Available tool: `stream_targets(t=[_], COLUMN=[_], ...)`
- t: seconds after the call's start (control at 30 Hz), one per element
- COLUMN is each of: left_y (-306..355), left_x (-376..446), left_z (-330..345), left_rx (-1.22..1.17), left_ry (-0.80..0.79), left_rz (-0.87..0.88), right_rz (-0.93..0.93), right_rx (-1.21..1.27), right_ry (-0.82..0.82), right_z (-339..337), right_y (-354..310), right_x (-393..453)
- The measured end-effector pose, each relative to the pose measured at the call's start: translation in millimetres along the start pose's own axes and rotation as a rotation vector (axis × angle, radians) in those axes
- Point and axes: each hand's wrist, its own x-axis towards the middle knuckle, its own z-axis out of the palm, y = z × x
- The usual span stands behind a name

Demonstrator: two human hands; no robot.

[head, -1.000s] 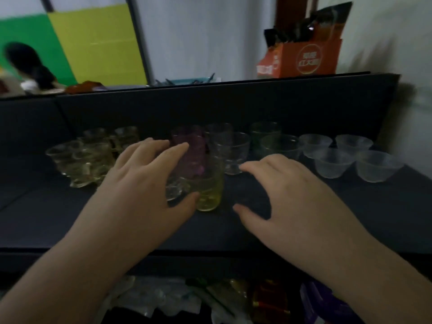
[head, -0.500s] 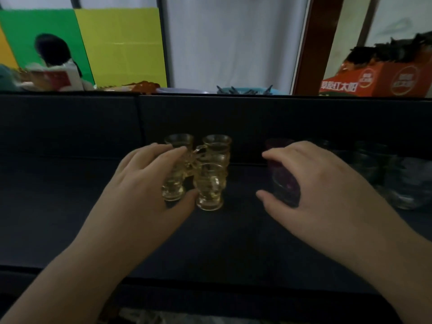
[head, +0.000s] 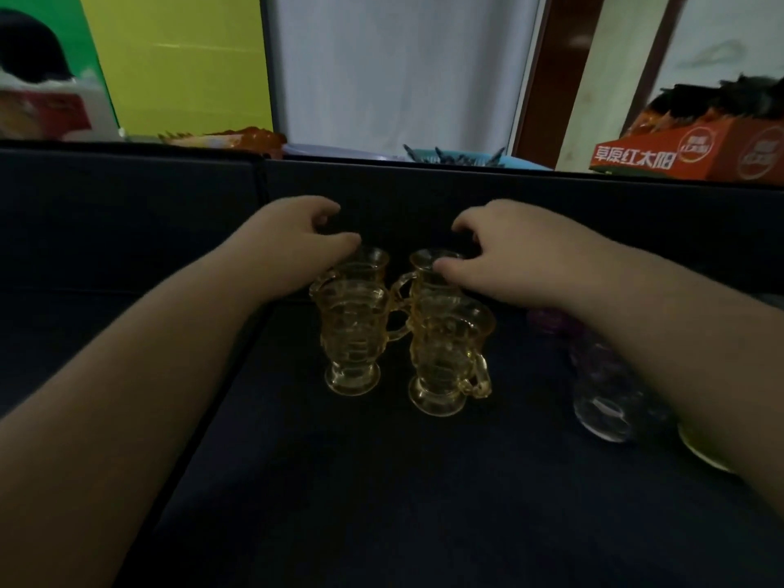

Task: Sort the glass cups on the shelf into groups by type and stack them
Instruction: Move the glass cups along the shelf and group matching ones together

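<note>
Head view, four amber handled glass cups (head: 356,333) clustered upright at frame centre on dark shelf (head: 339,481), left hand (head: 297,244) curled on rear left cup's rim, right hand (head: 505,252) pinching rear right cup's rim, purple cup (head: 594,367) lower right.

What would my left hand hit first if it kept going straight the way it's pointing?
Probably the dark back panel of the shelf. The left hand reaches away from you past the rear left amber mug, fingertips close to that wall, though depth is unclear.
</note>
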Motion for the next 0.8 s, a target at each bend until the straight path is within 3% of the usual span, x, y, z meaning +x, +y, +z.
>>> stream_targets(t=[0.1, 0.2, 0.53, 0.6, 0.8], left_y=[-3, -7, -16, -19, -24], left_x=[22, 31, 39, 38, 30], left_z=[9, 24, 25, 24, 27], left_rx=[-0.025, -0.016, -0.1, -0.143, -0.269], left_ry=[-0.123, -0.187, -0.176, -0.171, -0.177], left_rz=[-0.069, -0.101, -0.177, -0.195, -0.234], right_rz=[-0.011, -0.021, -0.194, -0.171, -0.038], right_rx=[0.035, 0.016, 0.007, 0.044, -0.055], right_ry=[-0.21, -0.319, -0.599, -0.605, -0.372], right_z=[3, 7, 2, 0, 11], right_y=[2, 3, 11, 14, 3], right_x=[37, 59, 80, 79, 83])
